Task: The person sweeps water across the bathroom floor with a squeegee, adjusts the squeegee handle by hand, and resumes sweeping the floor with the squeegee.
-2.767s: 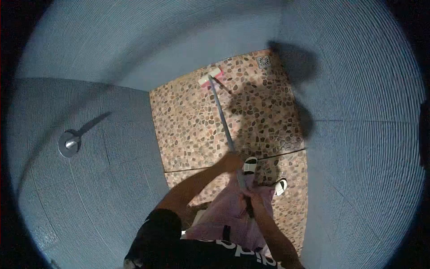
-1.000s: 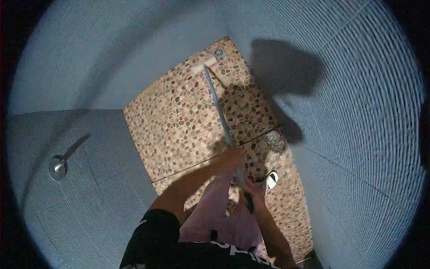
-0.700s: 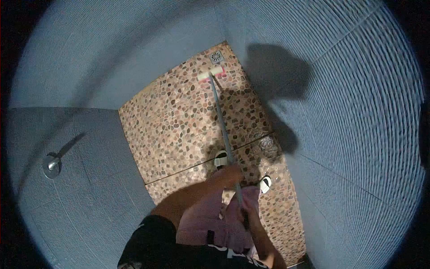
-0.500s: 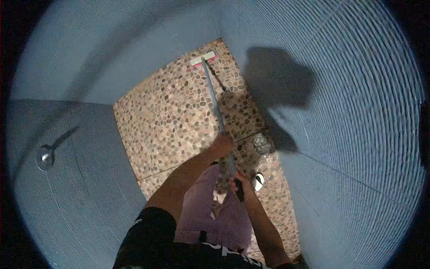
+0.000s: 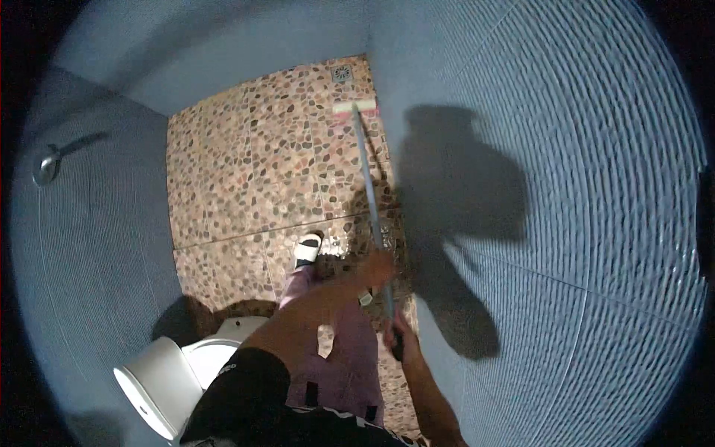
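Note:
A long-handled floor brush [image 5: 365, 160] reaches away from me over the pebble-patterned floor. Its white head with a pink fringe [image 5: 354, 107] rests near the right wall, just short of the square drain [image 5: 342, 72]. Partway down the grey pole, my left hand [image 5: 378, 270] is wrapped round it, somewhat blurred. My right hand [image 5: 403, 337] grips the dark end of the handle, lower and closer to my body. Whether the fringe is bristles or a soft strip is too blurred to tell.
Ribbed blue walls [image 5: 536, 201] enclose the floor [image 5: 246, 164]. A white toilet [image 5: 160, 387] stands at lower left, beside my legs. My slippered foot [image 5: 307, 250] is on the floor, near a wet, shiny patch. A round metal fitting [image 5: 48, 165] is on the left wall.
The brush head has come back from the far corner, uncovering the drain. My view has shifted, bringing the toilet and my slippered left foot into sight. Both hands keep their hold.

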The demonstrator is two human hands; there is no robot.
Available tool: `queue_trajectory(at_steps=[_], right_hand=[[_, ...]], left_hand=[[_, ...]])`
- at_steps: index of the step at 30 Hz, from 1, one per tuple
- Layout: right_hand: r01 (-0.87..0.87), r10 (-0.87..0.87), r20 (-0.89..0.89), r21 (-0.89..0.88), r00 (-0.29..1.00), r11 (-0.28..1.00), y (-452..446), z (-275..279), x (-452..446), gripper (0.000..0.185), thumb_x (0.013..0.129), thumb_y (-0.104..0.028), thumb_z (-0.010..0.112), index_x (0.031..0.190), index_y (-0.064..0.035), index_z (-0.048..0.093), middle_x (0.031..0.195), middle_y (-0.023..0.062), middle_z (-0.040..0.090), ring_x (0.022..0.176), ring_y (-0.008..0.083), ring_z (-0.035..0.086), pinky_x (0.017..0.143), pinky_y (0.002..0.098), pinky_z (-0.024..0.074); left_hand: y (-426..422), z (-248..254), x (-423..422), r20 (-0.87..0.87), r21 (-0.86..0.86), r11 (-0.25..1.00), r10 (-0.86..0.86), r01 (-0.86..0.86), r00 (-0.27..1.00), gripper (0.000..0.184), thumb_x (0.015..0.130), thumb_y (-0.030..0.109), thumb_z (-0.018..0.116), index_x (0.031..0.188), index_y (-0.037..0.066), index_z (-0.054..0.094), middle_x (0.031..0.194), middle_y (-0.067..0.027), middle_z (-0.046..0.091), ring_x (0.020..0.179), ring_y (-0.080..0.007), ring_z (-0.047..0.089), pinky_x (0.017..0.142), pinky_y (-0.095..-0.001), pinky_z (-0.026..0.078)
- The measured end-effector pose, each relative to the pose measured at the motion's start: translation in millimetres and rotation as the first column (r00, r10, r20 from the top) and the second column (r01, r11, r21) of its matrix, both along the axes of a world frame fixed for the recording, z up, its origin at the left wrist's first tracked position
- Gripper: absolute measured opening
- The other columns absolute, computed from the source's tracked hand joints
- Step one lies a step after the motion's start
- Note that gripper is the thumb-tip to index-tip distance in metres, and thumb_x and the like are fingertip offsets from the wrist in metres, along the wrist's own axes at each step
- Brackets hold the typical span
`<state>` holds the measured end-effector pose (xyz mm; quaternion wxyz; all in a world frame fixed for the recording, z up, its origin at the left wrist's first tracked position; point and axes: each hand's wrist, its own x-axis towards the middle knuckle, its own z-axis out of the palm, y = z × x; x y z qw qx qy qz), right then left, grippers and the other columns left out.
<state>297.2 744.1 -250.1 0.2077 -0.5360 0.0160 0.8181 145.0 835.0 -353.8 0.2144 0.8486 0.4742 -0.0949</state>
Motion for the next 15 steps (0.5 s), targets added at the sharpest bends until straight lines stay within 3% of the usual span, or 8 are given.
queue_trajectory(at_steps=[2,5,6,7,9,11,14,15], right_hand=[[0.194,-0.194,-0.094,-0.008,0.977,0.981,37.8,15.3,-32.3,0.052,0.081,-0.023,0.048,0.125,-0.0070,0.024,0.056,0.0011,0.043,0.040,0.0096,0.038,0.036,0.0215,0.0294],[0.049,-0.030,-0.148,0.131,0.989,0.990,-25.5,23.1,3.8,0.047,0.083,-0.026,0.043,0.124,-0.0138,0.025,0.060,0.0015,0.043,0.041,0.0088,0.037,0.036,0.0213,0.0309],[0.042,-0.019,-0.193,0.114,0.981,0.993,-49.5,52.5,16.6,0.047,0.082,-0.029,0.044,0.124,-0.0150,0.027,0.060,0.0013,0.043,0.041,0.0086,0.037,0.037,0.0201,0.0298],[-0.030,0.030,-0.007,0.006,1.000,1.000,-76.5,86.9,30.5,0.051,0.081,-0.031,0.045,0.125,-0.0137,0.025,0.059,0.0010,0.042,0.042,0.0083,0.037,0.040,0.0198,0.0306],[0.067,-0.058,0.062,-0.163,0.996,0.984,-135.9,140.6,64.1,0.051,0.079,-0.028,0.049,0.123,-0.0145,0.029,0.060,0.0005,0.043,0.043,0.0085,0.038,0.040,0.0198,0.0304],[0.140,-0.129,0.063,-0.225,0.990,0.964,-173.4,162.5,81.2,0.051,0.077,-0.025,0.053,0.122,-0.0153,0.032,0.062,0.0000,0.045,0.045,0.0087,0.039,0.040,0.0198,0.0302],[-0.021,0.069,0.232,-0.205,0.970,0.978,-202.7,115.7,90.2,0.047,0.079,-0.025,0.048,0.122,-0.0151,0.031,0.056,-0.0006,0.041,0.044,0.0082,0.038,0.038,0.0207,0.0283],[-0.086,0.147,0.287,-0.213,0.947,0.973,-213.8,106.3,96.9,0.046,0.080,-0.025,0.047,0.122,-0.0150,0.030,0.054,-0.0008,0.040,0.043,0.0081,0.038,0.037,0.0210,0.0276]], left_hand=[[0.8,1.8,1.9,-0.009,-0.005,1.000,-0.005,0.005,1.000,0.012,0.069,0.017,0.055,0.074,0.007,0.055,0.069,-0.0082,0.051,0.068,-0.0219,0.050,0.059,-0.0358,0.041],[-16.3,26.7,7.6,-0.017,-0.012,0.997,-0.073,0.073,0.997,0.012,0.068,0.020,0.057,0.065,0.008,0.057,0.067,-0.0077,0.051,0.064,-0.0191,0.050,0.059,-0.0362,0.042],[-59.3,33.9,35.3,-0.119,0.018,0.994,-0.108,0.111,0.987,0.014,0.070,0.020,0.055,0.063,0.008,0.056,0.065,-0.0061,0.050,0.061,-0.0179,0.049,0.057,-0.0355,0.041],[-102.3,41.6,63.0,-0.221,0.044,0.987,-0.141,0.154,0.965,0.017,0.073,0.021,0.053,0.062,0.008,0.055,0.063,-0.0044,0.049,0.058,-0.0167,0.047,0.054,-0.0347,0.039],[-183.4,53.6,116.0,-0.323,0.061,0.974,-0.187,0.218,0.928,0.020,0.075,0.021,0.052,0.059,0.009,0.052,0.061,-0.0034,0.048,0.056,-0.0160,0.046,0.052,-0.0346,0.037],[-263.0,49.4,167.9,-0.123,0.038,0.993,-0.105,0.110,0.987,0.022,0.074,0.019,0.052,0.055,0.010,0.049,0.063,-0.0046,0.049,0.058,-0.0170,0.045,0.054,-0.0359,0.037],[-351.8,-20.0,227.3,0.040,0.028,0.995,0.094,-0.095,0.995,0.026,0.074,0.016,0.052,0.049,0.012,0.045,0.066,-0.0064,0.050,0.061,-0.0186,0.045,0.055,-0.0379,0.035],[-325.2,-24.3,205.9,0.229,-0.108,0.979,0.194,-0.173,0.954,0.026,0.072,0.014,0.053,0.048,0.011,0.044,0.064,-0.0068,0.050,0.060,-0.0197,0.045,0.055,-0.0377,0.035]])
